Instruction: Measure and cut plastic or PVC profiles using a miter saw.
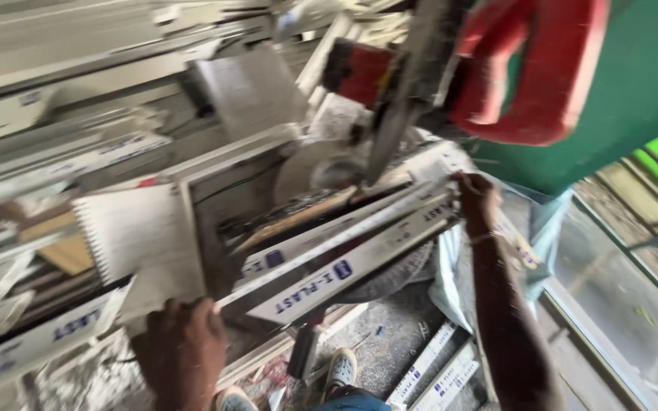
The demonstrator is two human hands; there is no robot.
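Head view shows the left hand point(184, 350) gripping the near end of a long white plastic profile point(344, 262) across the saw bench point(215, 198), the right hand point(475, 199) closed on its far end. Stiff, light, probably slick; end grips suit it.

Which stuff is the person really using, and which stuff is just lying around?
In use:
- long white plastic strip, left hand at its near end, right hand at its far end
- red-handled saw above it

Lying about:
- white offcuts on the floor
- stacked white strips
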